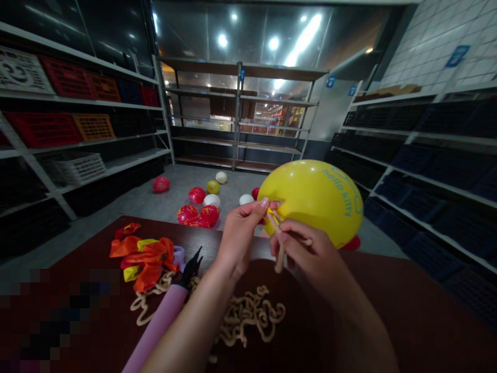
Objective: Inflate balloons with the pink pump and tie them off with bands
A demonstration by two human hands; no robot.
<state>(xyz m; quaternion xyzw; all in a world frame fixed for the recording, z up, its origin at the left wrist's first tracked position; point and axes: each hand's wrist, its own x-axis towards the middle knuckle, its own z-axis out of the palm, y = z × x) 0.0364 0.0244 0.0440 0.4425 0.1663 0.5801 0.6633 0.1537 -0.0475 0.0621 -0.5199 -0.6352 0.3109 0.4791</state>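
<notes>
An inflated yellow balloon (pixel 318 199) with blue lettering floats just above the dark red table (pixel 407 311). My left hand (pixel 240 235) pinches the balloon's neck between thumb and fingers. My right hand (pixel 306 254) is closed around a beige rubber band (pixel 279 259) at the same neck, right beside the left hand's fingertips. More beige rubber bands (pixel 248 316) lie in a loose heap on the table under my forearms.
A pink hand pump with a black nozzle (pixel 171 305) lies on the table beside a pile of flat orange, yellow and red balloons (pixel 143 256). Several inflated red, white and yellow balloons (pixel 202 204) sit on the floor. Shelving racks line both sides and the back.
</notes>
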